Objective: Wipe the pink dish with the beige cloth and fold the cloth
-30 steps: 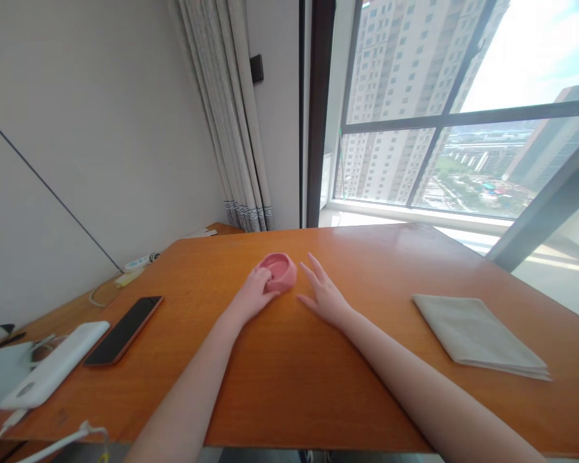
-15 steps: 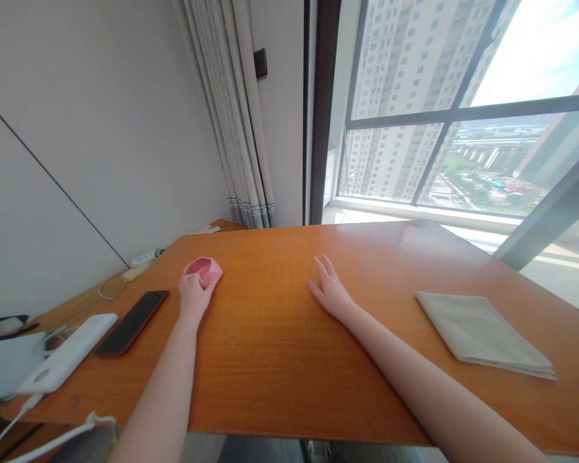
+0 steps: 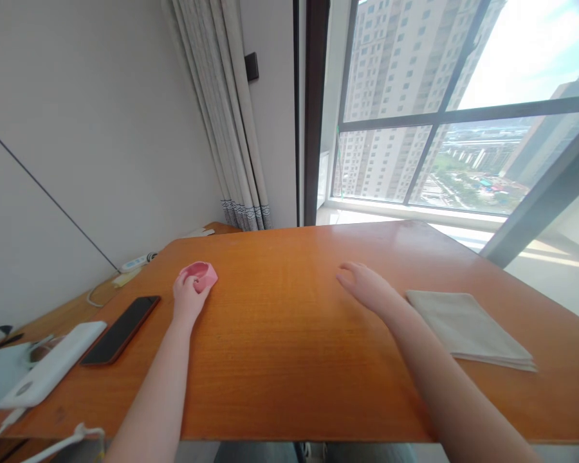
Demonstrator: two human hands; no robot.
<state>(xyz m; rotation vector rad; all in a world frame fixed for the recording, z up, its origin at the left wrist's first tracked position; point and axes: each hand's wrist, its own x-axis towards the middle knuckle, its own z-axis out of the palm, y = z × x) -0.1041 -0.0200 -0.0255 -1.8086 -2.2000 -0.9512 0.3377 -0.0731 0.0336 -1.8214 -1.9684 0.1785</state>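
A small pink faceted bowl [image 3: 208, 275] sits at the left of the wooden table, its hollow side facing up. My left hand [image 3: 188, 299] grips its near left rim, with thumb and fingers closed on the wall. Over the middle right of the table, my right hand [image 3: 367, 288] holds nothing. Its fingers reach to the left, slightly bent, and the thumb stands a little apart from them. To the right of that hand lies a folded beige cloth [image 3: 473, 328], partly behind my right forearm.
A dark phone [image 3: 121, 329] and a white power bank [image 3: 55, 365] with a cable lie at the left of the wooden table [image 3: 280, 360]. A power strip [image 3: 134, 263] rests by the wall. Behind the table are a curtain [image 3: 231, 128] and a large window.
My right hand has moved right, towards the cloth, and its spread fingers have drawn together. My left hand stays on the pink bowl. The view has shifted slightly.
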